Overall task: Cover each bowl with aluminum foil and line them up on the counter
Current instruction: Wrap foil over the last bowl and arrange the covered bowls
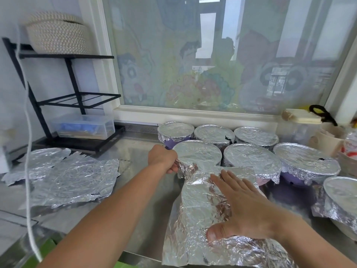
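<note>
Clearly the work sits in the lower middle of the frame, where a large crinkled sheet of aluminum foil lies draped on the steel tabletop, its far end running up to the round foil-covered purple bowl at the near left of the group. The right hand lies flat on this sheet, its grip spread with fingers straight and thumb out, likely to hold the foil down and smooth it. Whether a bowl sits beneath it I cannot tell. The left hand reaches to that bowl's left edge, its grip pinching the crumpled foil skirt, apparently to tuck it under the rim. Six more foil-covered bowls stand close-packed in rows below the white window sill, so the lining-up looks well along. Spare loose foil sheets wait at the left of the frame, within easy reach, in front of the black wire rack.
</note>
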Motion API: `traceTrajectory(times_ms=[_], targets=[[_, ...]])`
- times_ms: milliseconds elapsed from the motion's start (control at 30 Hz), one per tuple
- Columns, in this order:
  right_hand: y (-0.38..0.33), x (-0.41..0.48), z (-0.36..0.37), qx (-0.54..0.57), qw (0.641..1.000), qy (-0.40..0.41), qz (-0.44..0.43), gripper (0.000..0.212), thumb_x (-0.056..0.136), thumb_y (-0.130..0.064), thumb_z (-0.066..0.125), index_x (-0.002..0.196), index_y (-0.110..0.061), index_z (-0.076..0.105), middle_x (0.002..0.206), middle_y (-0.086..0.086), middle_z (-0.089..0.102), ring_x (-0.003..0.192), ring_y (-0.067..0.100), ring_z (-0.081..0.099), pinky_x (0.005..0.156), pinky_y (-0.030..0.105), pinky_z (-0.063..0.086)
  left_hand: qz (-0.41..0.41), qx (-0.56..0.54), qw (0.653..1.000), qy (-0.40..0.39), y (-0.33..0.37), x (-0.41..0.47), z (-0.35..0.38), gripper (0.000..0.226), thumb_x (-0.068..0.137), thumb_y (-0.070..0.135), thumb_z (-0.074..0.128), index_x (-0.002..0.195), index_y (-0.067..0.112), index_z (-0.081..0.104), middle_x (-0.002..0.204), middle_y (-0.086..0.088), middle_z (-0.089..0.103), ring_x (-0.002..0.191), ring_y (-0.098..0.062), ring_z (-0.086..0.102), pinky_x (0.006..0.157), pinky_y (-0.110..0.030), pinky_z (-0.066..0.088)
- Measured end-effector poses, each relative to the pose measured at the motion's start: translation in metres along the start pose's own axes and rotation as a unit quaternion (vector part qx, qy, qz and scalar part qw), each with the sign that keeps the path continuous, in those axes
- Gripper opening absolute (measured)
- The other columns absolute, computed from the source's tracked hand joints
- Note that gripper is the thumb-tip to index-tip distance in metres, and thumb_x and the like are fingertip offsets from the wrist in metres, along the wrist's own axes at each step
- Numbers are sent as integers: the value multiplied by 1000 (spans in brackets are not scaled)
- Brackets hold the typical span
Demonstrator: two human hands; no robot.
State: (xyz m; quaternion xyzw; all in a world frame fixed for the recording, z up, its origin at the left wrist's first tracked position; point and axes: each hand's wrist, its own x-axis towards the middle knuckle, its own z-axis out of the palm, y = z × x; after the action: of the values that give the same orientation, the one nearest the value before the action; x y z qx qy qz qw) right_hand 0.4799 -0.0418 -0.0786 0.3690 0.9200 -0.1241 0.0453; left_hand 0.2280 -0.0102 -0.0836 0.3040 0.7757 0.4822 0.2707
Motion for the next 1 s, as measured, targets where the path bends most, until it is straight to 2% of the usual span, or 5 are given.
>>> traceTrajectory(times_ms=[300, 467, 633, 867, 1000], targets=[[-1, 2, -1, -2, 1000, 0, -6, 138, 45, -102, 44, 148, -41, -26, 155, -7, -33, 140, 10, -34, 118, 36, -16, -30, -35, 998, 49, -14, 13, -37, 12, 80, 0, 57, 78, -10, 64, 55, -20, 66, 52, -28, 70, 53, -38, 59], [-3, 3, 0, 4, 1000, 24, -18, 137, 47, -100, 48, 149, -42, -23, 157, -8, -30, 142, 7, -31, 117, 33, -16, -60, -50, 993, 91, -27, 32, -74, 15, 84, 1, 57, 82, -12, 65, 56, -19, 67, 48, -26, 68, 42, -29, 52], [-3, 1, 1, -1, 999, 33, -18, 134, 50, -98, 50, 149, -42, -22, 157, -9, -29, 142, 7, -31, 118, 33, -16, -83, -66, 985, 139, -34, 43, -90, 18, 85, 3, 62, 73, -10, 64, 52, -18, 65, 49, -25, 68, 56, -38, 60], [-3, 1, 3, 0, 999, 42, -16, 133, 51, -98, 48, 150, -42, -20, 157, -7, -29, 143, 8, -30, 117, 34, -16, -96, -78, 982, 147, -33, 44, -83, 21, 86, -1, 57, 67, -8, 61, 43, -15, 61, 33, -18, 59, 34, -27, 51], [-4, 0, 2, 4, 999, 46, -16, 133, 51, -98, 48, 150, -41, -19, 157, -8, -28, 143, 8, -28, 116, 32, -16, -94, -90, 979, 159, -38, 46, -91, 16, 86, 0, 58, 77, -12, 64, 53, -20, 65, 44, -24, 66, 46, -32, 56]])
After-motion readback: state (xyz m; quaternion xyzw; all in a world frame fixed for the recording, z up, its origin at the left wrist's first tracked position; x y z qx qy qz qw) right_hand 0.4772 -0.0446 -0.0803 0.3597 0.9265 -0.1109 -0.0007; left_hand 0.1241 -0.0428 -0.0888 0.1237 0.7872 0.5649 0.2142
